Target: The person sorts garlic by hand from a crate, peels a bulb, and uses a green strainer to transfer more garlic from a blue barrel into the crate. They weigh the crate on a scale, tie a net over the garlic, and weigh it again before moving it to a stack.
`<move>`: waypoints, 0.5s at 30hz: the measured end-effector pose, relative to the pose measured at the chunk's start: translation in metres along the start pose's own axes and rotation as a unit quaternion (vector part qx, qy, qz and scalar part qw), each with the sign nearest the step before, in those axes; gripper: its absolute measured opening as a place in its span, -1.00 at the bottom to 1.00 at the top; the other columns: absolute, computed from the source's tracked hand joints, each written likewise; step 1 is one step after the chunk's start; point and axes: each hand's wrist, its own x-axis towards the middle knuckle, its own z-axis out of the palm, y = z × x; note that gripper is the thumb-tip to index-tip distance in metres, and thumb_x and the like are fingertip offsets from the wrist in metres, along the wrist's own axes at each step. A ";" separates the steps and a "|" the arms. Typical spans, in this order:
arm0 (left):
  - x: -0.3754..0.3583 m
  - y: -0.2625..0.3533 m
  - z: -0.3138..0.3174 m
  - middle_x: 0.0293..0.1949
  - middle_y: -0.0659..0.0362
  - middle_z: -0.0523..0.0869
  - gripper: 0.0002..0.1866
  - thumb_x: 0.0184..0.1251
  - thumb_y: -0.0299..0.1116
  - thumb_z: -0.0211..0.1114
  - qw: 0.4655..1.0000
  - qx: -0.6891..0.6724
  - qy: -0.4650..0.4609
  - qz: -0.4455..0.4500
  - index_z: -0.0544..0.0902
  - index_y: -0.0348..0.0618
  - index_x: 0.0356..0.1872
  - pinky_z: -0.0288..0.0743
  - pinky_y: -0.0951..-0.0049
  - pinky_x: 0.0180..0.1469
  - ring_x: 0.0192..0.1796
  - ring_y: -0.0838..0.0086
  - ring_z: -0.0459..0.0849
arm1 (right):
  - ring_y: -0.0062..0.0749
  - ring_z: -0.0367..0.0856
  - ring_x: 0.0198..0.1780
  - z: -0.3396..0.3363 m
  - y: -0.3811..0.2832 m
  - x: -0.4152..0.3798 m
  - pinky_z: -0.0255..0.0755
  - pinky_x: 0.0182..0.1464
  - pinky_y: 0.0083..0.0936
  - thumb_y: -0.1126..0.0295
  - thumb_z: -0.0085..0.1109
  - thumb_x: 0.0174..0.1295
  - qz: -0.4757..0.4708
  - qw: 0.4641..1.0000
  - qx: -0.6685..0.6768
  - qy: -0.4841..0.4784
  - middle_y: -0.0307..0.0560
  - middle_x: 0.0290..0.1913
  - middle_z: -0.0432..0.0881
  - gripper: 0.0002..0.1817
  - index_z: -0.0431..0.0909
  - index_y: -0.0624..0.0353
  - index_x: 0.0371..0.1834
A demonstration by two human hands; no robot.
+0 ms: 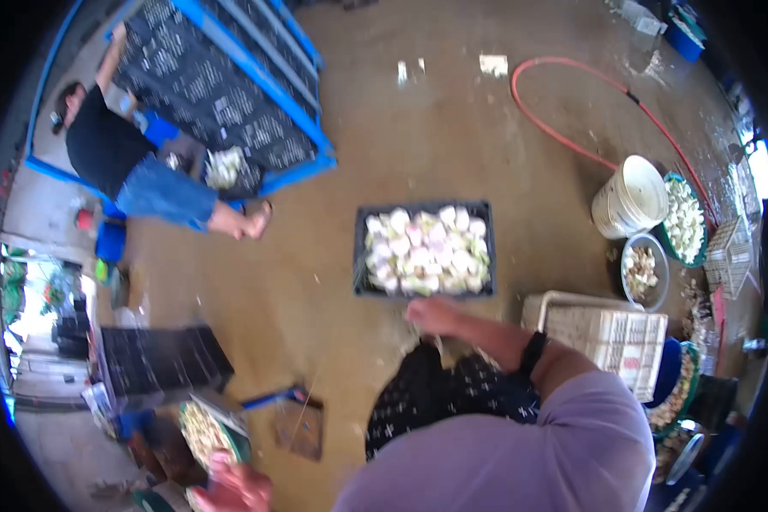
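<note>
One black crate point(361, 277) of pale bulbs point(427, 249) on floor point(435, 128); two hands.
My right hand point(433, 317) meets its near rim, grip unclear; my left point(235, 488), blurred, is loose, unladen. Floor open left, right and beyond. Rightward obstacles: one bucket point(614, 205), one basin point(661, 286), one white crate point(606, 343). Far left: one co-worker point(107, 141), one rack point(218, 85).

A bucket point(614, 206) stands right of the produce crate point(361, 271)

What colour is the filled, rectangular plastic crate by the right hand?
The crate is black, seen best in the head view.
</note>
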 end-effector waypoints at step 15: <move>0.025 -0.030 0.030 -0.16 0.12 0.61 -0.29 0.10 0.34 0.02 0.982 0.056 -0.152 -0.101 0.42 0.00 0.10 0.21 0.31 -0.12 -0.22 0.37 0.51 | -0.23 0.60 -0.29 0.090 -0.053 0.147 0.55 -0.17 -0.11 0.30 -0.04 0.26 0.259 0.602 0.755 -0.022 -0.05 -0.31 0.56 -0.75 0.40 0.21 -0.09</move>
